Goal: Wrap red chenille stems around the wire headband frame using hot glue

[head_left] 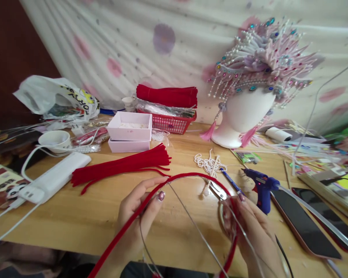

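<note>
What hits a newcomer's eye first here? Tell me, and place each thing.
First, probably, comes the beaded pink headdress on the white mannequin head, at the back right of the table. Next is the red strip arched between the left hand and right hand in the foreground. Then the bundle of red strips lies beyond the left hand.

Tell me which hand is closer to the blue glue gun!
Right. The right hand is just on the near side of the glue gun; the left hand is farther off to the left, holding the red strip.
</note>
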{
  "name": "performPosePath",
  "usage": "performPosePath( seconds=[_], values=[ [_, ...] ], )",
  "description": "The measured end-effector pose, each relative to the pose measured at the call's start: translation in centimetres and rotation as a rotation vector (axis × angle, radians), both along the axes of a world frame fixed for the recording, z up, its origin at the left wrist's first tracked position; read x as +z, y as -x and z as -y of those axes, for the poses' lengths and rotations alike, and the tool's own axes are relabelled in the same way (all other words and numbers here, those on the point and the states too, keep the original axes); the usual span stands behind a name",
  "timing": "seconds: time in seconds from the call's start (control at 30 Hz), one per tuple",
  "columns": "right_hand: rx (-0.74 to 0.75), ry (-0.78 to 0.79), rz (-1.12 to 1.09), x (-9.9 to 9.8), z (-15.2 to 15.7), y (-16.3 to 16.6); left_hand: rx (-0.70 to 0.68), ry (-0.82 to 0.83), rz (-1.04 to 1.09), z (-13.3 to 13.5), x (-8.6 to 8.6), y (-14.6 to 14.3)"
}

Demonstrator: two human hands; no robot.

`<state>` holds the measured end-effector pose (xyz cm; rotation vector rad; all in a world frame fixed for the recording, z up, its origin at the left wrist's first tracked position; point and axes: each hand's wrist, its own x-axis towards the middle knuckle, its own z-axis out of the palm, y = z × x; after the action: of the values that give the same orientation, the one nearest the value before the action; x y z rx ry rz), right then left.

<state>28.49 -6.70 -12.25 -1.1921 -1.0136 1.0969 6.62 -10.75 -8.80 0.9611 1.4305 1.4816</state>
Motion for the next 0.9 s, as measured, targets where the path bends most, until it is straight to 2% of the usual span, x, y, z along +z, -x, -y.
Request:
performPosePath(
  seconds=[0.07,0.2,0.23,0.3,0.43,0.53,0.6,0.73,0.9],
  values=[
    [-0.019,-0.101,0.378,0.1,-1.0,-1.1,-0.008,0.03,-0.024,-0.1,-0.4,0.8],
    [0.11,-0.449,1.217,0.3,-4.0,-2.4,-0.075,0.113,-0.049,-0.2,-1.1,2.2],
    [0.148,-0.521,1.383,0.2,-4.8,-2.4,-0.098,0.129,-0.048,-0.3,-1.3,2.5],
    [0.229,-0.607,1.567,0.0,-6.1,-2.2,-0.148,0.159,-0.042,-0.4,-1.5,2.8],
    [0.337,-0.637,1.631,-0.5,-7.5,-2.0,-0.247,0.183,-0.009,-0.8,-1.6,3.1],
    [0.362,-0.672,1.64,-0.3,-7.5,-2.7,-0.297,0.175,0.015,-1.1,-1.5,3.2],
    [0.284,-0.731,1.615,0.1,-7.1,-3.4,-0.315,0.171,0.011,-1.2,-1.4,3.2],
    [-0.007,-0.82,1.498,0.4,-6.7,-4.7,-0.361,0.216,0.009,-1.3,-1.4,3.2],
    [-0.107,-0.769,1.416,-0.2,-6.5,-5.0,-0.346,0.248,-0.026,-1.3,-1.5,2.9]
  ],
)
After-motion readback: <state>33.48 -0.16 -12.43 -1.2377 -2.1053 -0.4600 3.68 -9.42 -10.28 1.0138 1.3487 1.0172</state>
